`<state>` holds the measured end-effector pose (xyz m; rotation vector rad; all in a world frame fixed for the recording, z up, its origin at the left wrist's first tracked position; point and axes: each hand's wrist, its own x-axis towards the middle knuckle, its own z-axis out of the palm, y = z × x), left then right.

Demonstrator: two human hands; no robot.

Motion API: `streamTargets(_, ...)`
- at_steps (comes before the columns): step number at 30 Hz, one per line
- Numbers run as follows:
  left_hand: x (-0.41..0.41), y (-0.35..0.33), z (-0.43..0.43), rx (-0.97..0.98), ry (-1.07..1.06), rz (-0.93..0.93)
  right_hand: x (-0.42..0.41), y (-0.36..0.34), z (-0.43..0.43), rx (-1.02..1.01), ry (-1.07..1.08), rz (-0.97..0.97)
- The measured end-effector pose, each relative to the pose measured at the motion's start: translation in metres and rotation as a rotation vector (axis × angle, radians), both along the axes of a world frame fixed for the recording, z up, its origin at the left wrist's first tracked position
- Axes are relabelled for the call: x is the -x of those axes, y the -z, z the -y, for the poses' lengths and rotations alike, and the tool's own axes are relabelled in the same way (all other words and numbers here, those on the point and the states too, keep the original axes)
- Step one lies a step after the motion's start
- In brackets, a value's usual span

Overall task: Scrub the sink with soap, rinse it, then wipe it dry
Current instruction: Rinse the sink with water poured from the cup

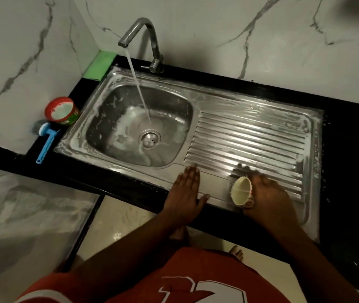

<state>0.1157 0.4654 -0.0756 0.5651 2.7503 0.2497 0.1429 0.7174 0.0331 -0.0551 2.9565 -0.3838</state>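
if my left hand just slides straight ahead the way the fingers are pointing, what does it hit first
Probably nothing solid: the left hand lies flat on the sink's front rim, fingers aimed at the basin. It would likely slip over the edge into the soapy bowl, though depth is hard to judge.

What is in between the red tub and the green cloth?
Nothing sits there. In the head view, only bare black counter runs along the sink's soapy rim between the red tub and the green cloth.

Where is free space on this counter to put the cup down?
Free: the black counter right of the drainboard, and behind it toward the tap. Crowded: the left corner, with green cloth, red tub and blue brush.
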Motion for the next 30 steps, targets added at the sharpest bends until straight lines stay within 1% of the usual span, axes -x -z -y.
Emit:
streamTargets(2,0.016,-0.002,0.021,0.019,-0.053,0.003,0.007,0.001,0.022,0.039,0.004,0.007)
streamTargets(3,0.023,-0.003,0.029,0.027,-0.071,0.000,0.011,0.001,0.030,0.097,0.041,0.026)
streamTargets(5,0.036,-0.004,0.043,0.026,-0.107,-0.003,0.019,0.005,0.040,0.305,0.130,0.070)
streamTargets(9,0.049,-0.014,0.057,-0.066,-0.227,-0.060,0.025,0.019,0.039,0.872,0.337,0.135)
streamTargets(10,0.048,-0.018,0.059,-0.097,-0.254,-0.083,0.023,0.021,0.036,0.958,0.372,0.117)
streamTargets(12,0.038,-0.024,0.059,-0.142,-0.251,-0.103,0.018,0.023,0.027,0.990,0.398,0.060)
streamTargets(14,0.020,-0.025,0.051,-0.163,-0.166,-0.080,0.011,0.023,0.014,0.873,0.389,0.012)
streamTargets(16,0.005,-0.021,0.038,-0.152,-0.061,-0.046,0.007,0.021,0.004,0.659,0.329,-0.017)
streamTargets(17,0.000,-0.016,0.032,-0.126,-0.012,-0.030,0.007,0.019,0.002,0.523,0.268,-0.030)
streamTargets(19,-0.004,-0.006,0.021,-0.054,0.068,-0.003,0.008,0.014,0.005,0.172,0.124,-0.042)
streamTargets(21,0.002,0.000,0.014,-0.010,0.074,0.008,0.009,0.014,0.015,-0.154,0.018,-0.027)
streamTargets(22,0.008,0.001,0.012,0.000,0.039,0.012,0.010,0.015,0.020,-0.234,0.002,-0.025)
streamTargets(23,0.014,0.001,0.011,0.009,-0.013,0.016,0.011,0.017,0.024,-0.247,0.008,-0.028)
streamTargets(24,0.020,0.000,0.009,0.018,-0.067,0.018,0.013,0.017,0.027,-0.197,0.042,-0.029)
streamTargets(25,0.026,-0.001,0.008,0.024,-0.115,0.015,0.016,0.017,0.028,-0.081,0.101,-0.031)
streamTargets(28,0.041,-0.001,0.006,0.008,-0.212,0.021,0.019,0.017,0.021,0.477,0.366,0.002)
streamTargets(30,0.046,-0.003,0.003,-0.027,-0.245,0.013,0.015,0.018,0.010,0.747,0.510,-0.016)
